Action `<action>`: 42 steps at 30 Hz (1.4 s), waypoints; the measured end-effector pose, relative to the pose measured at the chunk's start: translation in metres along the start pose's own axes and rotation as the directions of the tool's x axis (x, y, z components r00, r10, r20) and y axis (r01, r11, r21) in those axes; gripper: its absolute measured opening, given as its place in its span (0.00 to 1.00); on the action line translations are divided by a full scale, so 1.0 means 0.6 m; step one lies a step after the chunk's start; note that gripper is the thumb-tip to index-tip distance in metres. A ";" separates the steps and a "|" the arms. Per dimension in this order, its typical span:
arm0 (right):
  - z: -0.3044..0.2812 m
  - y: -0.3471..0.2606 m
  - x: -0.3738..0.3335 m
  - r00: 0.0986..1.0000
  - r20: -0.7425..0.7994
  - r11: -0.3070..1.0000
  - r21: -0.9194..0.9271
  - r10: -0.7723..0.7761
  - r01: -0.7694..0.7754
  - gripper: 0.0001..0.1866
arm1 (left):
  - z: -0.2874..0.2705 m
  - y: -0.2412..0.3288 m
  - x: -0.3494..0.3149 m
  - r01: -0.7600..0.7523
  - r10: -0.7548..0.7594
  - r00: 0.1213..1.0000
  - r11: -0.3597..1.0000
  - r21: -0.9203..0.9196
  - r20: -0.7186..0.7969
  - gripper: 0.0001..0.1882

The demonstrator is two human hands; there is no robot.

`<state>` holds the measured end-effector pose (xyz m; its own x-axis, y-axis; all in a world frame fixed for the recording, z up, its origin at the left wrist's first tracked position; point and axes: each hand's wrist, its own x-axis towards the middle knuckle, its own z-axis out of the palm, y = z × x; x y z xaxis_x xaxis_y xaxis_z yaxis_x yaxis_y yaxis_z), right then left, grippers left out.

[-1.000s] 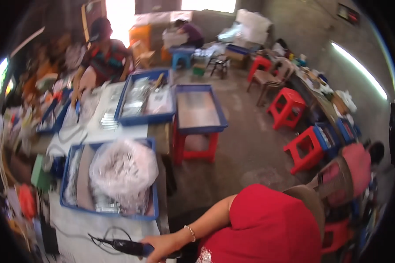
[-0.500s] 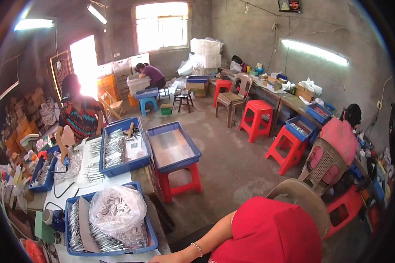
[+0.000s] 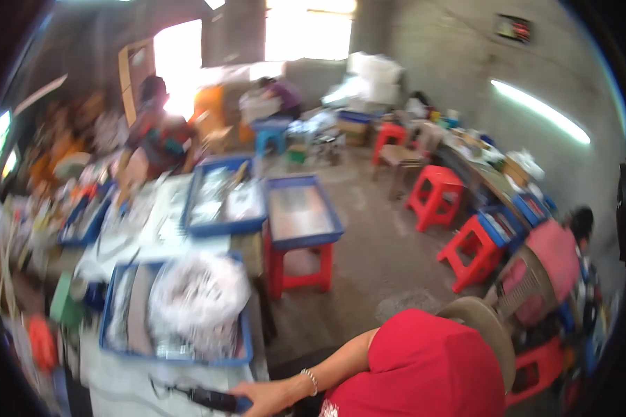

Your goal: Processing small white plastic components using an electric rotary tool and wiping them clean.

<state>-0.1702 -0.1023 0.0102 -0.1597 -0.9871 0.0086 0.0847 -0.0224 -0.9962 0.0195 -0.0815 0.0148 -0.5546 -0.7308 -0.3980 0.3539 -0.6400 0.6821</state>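
Note:
My right hand (image 3: 268, 397) is closed around a black tool (image 3: 212, 398) at the lower edge. The tool has a blue part by the fingers and a thin dark end pointing left; blur hides its exact kind. My right arm reaches left from a red sleeve (image 3: 431, 361), with a beaded bracelet (image 3: 310, 381) at the wrist. Just beyond the tool, a blue tray (image 3: 247, 340) holds rows of shiny metal pieces, a grey strip and a clear plastic bag (image 3: 200, 286) of small pale pieces. My left hand is out of view.
Past this tray stand another blue tray (image 3: 226, 227) of metal parts and a blue tray (image 3: 302, 215) on a red stool (image 3: 301, 274). A co-worker (image 3: 158, 132) is across the table; another person in pink (image 3: 553, 254) sits at the right. A green box (image 3: 66, 300) stands left.
My view has swung left and down, so the surroundings shift right and upward. More of my right hand and the black tool shows now. The picture is blurred by motion.

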 end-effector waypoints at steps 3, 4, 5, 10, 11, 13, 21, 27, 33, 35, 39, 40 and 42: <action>-0.006 -0.064 0.008 0.901 0.188 0.916 0.020 0.390 -0.401 0.22 | 0.000 0.019 -0.002 -0.048 0.057 0.996 0.989 0.141 -0.063 0.03; -0.003 -0.063 0.009 0.931 0.155 0.941 0.023 0.330 -0.337 0.20 | -0.024 0.027 -0.008 0.001 0.003 0.999 0.996 0.093 -0.043 0.03; 0.008 -0.077 0.016 0.924 0.160 0.937 -0.037 0.347 -0.346 0.18 | -0.048 0.008 -0.008 -0.215 0.238 0.968 0.951 0.223 -0.078 0.07; 0.035 -0.060 0.024 0.910 0.251 0.918 0.137 0.331 -0.372 0.21 | -0.093 0.060 -0.087 -0.135 0.199 0.938 0.964 0.231 -0.285 0.11; 0.043 -0.052 0.026 0.924 0.217 0.917 0.180 0.315 -0.355 0.20 | -0.113 0.058 -0.098 -0.157 0.231 0.930 0.953 0.259 -0.286 0.12; 0.055 -0.059 0.027 0.930 0.246 0.935 0.159 0.273 -0.316 0.21 | -0.128 0.085 -0.119 -0.235 0.310 0.883 0.942 0.241 -0.352 0.13; 0.067 -0.057 0.031 0.878 0.372 0.917 0.139 0.301 -0.373 0.21 | -0.292 0.224 -0.125 -0.326 0.694 0.593 0.670 0.667 -0.408 0.10; 0.066 -0.052 0.034 0.883 0.346 0.917 0.123 0.318 -0.379 0.22 | -0.438 0.379 -0.079 -0.052 0.804 0.559 0.279 0.959 -0.204 0.07; 0.065 -0.053 0.036 0.892 0.293 0.919 0.089 0.345 -0.384 0.22 | -0.523 0.462 -0.035 0.039 0.620 0.766 0.217 0.975 -0.169 0.08; 0.068 -0.054 0.038 0.890 0.282 0.916 0.080 0.358 -0.393 0.22 | -0.539 0.471 -0.025 0.038 0.566 0.806 0.244 0.969 -0.174 0.07; 0.078 -0.056 0.044 0.878 0.279 0.909 0.043 0.388 -0.415 0.22 | -0.562 0.480 -0.012 0.060 0.445 0.874 0.294 0.954 -0.192 0.06; 0.082 -0.054 0.045 0.880 0.276 0.909 0.047 0.387 -0.415 0.22 | -0.566 0.481 -0.012 0.072 0.399 0.893 0.324 0.943 -0.205 0.06; 0.084 -0.053 0.047 0.869 0.294 0.902 0.043 0.399 -0.429 0.22 | -0.569 0.480 -0.012 0.060 0.394 0.896 0.345 0.937 -0.203 0.06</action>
<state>-0.1275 -0.1374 0.0463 0.1838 -0.9131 -0.3641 0.1877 0.3962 -0.8988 0.3823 -0.3416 0.0049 -0.2047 -0.9555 -0.2123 -0.6171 -0.0423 0.7857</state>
